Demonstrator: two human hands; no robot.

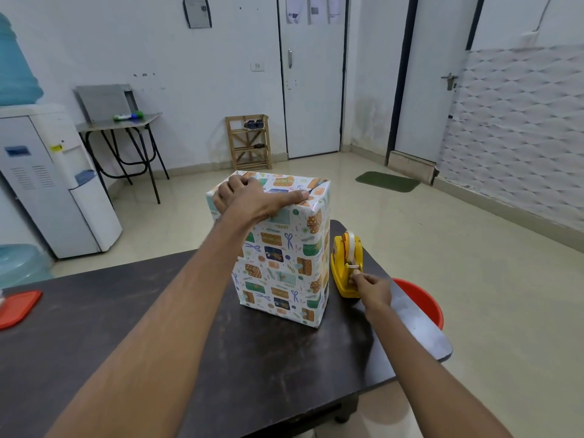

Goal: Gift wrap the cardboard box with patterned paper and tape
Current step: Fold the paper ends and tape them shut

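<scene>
The box [281,267] stands upright on the dark table [158,327], covered in white paper with orange, green and blue prints. My left hand [252,197] lies flat over its top near edge, thumb stretched right, pressing the folded paper down. To the box's right sits a yellow tape dispenser [346,263] with a roll on top. My right hand [369,287] is at the dispenser's front, with finger and thumb pinched on the tape end by the cutter.
A red lid [17,308] lies at the table's left edge. A red bucket [423,303] stands on the floor past the right edge, beside a grey board [420,327]. A water cooler [53,184], a small table and a wooden rack stand against the far wall.
</scene>
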